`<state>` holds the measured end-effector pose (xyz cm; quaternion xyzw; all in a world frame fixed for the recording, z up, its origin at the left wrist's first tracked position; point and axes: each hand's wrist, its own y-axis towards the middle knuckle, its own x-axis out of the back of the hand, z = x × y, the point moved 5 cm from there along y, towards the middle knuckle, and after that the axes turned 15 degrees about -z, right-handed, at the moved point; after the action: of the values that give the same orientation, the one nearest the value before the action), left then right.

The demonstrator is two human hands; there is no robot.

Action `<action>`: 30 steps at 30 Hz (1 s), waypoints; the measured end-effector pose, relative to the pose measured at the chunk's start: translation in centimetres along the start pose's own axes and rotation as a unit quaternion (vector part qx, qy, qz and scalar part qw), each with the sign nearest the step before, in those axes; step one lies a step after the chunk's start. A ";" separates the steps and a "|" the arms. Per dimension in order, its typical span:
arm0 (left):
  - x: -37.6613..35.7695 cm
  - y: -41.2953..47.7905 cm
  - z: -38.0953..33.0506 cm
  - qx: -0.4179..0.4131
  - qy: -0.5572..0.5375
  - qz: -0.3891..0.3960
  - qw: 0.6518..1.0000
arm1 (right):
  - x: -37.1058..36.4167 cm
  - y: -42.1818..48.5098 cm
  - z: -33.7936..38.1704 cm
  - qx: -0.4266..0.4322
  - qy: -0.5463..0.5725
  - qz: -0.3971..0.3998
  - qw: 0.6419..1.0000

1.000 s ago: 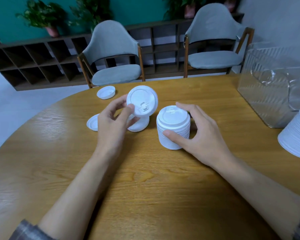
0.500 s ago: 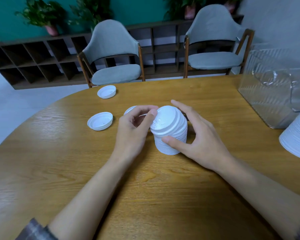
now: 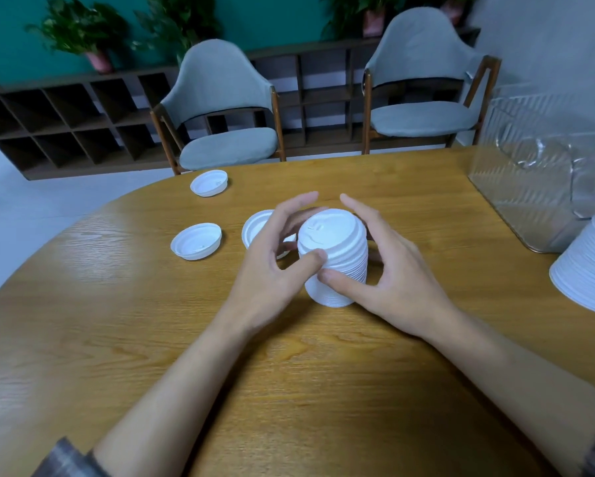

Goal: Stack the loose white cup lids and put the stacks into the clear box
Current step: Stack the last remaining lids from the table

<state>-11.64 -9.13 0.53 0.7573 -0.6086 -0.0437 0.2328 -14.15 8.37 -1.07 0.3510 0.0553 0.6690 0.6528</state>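
Observation:
A stack of white cup lids (image 3: 335,256) stands on the wooden table (image 3: 117,321) at the middle. My left hand (image 3: 272,266) holds its left side, thumb on the top lid's edge and fingers curved over the far side. My right hand (image 3: 389,280) grips the right side, thumb low on the front. Three loose lids lie upside down to the left: one (image 3: 196,241) nearest, one (image 3: 209,182) farther back, one (image 3: 256,228) partly hidden behind my left hand. The clear box (image 3: 536,187) stands at the right edge.
A second, larger stack of white lids (image 3: 588,270) lies tilted at the right edge, in front of the clear box. Two grey chairs (image 3: 227,108) stand behind the table, with a low dark shelf and potted plants along the green wall.
My left hand carried a single lid over and set it on top of the stack. Both hands now hold the stack, where before only my right hand did.

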 end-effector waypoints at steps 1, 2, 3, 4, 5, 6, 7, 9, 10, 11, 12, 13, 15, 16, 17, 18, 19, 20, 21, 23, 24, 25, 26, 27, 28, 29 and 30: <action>-0.2 -0.1 0.0 0.002 -0.004 0.013 1.000 | 0.0 0.0 0.2 0.009 -0.004 -0.005 1.000; -0.4 -0.2 0.0 0.006 -0.005 0.018 1.000 | 0.1 0.0 0.3 0.014 -0.007 -0.008 1.000; -0.5 -0.2 0.0 0.008 -0.004 0.014 1.000 | 0.1 0.0 0.4 0.014 -0.008 -0.009 1.000; -0.5 -0.3 0.0 0.009 0.001 0.001 1.000 | 0.0 0.0 0.5 0.014 -0.008 -0.009 1.000; -0.4 -0.3 -0.1 0.009 0.006 -0.020 1.000 | 0.0 0.0 0.5 0.015 -0.008 -0.010 1.000; -0.3 -0.2 -0.1 0.009 0.007 -0.043 0.999 | 0.0 0.0 0.5 0.017 -0.010 -0.011 1.000; -0.1 -0.1 -0.2 0.006 0.003 -0.062 0.998 | 0.1 0.0 0.5 0.017 -0.012 -0.010 1.000; 0.1 0.0 -0.1 -0.004 -0.011 -0.080 0.997 | 0.1 0.0 0.4 0.012 -0.012 -0.004 1.000; 0.3 0.1 -0.2 -0.006 -0.018 -0.083 0.996 | 0.1 0.0 0.3 0.007 -0.009 0.001 1.000; 0.3 0.2 -0.2 -0.008 -0.024 -0.083 0.996 | 0.1 0.0 0.2 0.001 -0.006 0.007 1.000; 0.4 0.2 -0.2 -0.010 -0.030 -0.080 0.996 | 0.2 0.1 0.2 -0.004 -0.004 0.012 1.000; 0.4 0.2 -0.2 -0.010 -0.035 -0.074 0.997 | 0.2 0.1 0.2 -0.005 -0.004 0.015 1.000; 0.4 0.2 -0.1 -0.007 -0.042 -0.059 0.997 | 0.2 0.0 0.2 0.002 -0.007 0.015 1.000; 0.3 0.2 -0.1 -0.004 -0.044 -0.053 0.998 | 0.1 0.0 0.2 0.006 -0.010 0.015 1.000; 0.3 0.2 0.1 -0.002 -0.045 -0.048 0.998 | 0.1 0.0 0.2 0.009 -0.013 0.014 1.000; 0.2 0.2 0.2 0.000 -0.046 -0.044 0.998 | 0.1 0.0 0.2 0.011 -0.014 0.013 1.000; 0.2 0.2 0.3 0.003 -0.047 -0.039 0.998 | 0.1 -0.1 0.2 0.010 -0.014 0.012 1.000; 0.1 0.2 0.3 0.008 -0.050 -0.035 0.998 | 0.1 -0.1 0.1 0.009 -0.012 0.011 1.000; 0.1 0.2 0.4 0.015 -0.055 -0.030 0.998 | 0.1 -0.1 0.0 0.007 -0.009 0.010 1.000; 0.0 0.2 0.7 0.026 -0.063 -0.017 0.997 | 0.1 -0.1 -0.2 0.000 -0.001 0.010 1.000; -0.1 0.2 0.8 0.031 -0.066 -0.010 0.997 | 0.0 -0.1 -0.2 -0.004 0.000 0.013 1.000; -0.1 0.2 0.9 0.033 -0.067 -0.002 0.997 | -0.1 -0.1 -0.3 -0.007 -0.002 0.017 1.000; -0.1 0.2 1.0 0.033 -0.071 0.005 0.997 | -0.1 -0.2 -0.3 -0.008 -0.006 0.020 1.000; 0.0 0.2 1.0 0.029 -0.075 0.008 0.997 | -0.2 -0.2 -0.3 -0.007 -0.009 0.019 1.000; 0.1 0.3 0.9 0.024 -0.078 0.004 0.997 | -0.2 -0.2 -0.3 -0.009 -0.011 0.018 1.000; 0.3 0.4 0.7 0.015 -0.076 -0.011 0.997 | -0.2 -0.1 -0.3 -0.011 -0.012 0.016 1.000; 0.7 0.6 0.5 0.003 -0.066 -0.037 0.997 | -0.1 -0.1 -0.3 -0.013 -0.013 0.014 1.000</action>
<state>-12.19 -10.08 0.47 0.7754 -0.5943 -0.1002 0.1882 -14.24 8.40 -1.37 0.3517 0.0328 0.6742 0.6486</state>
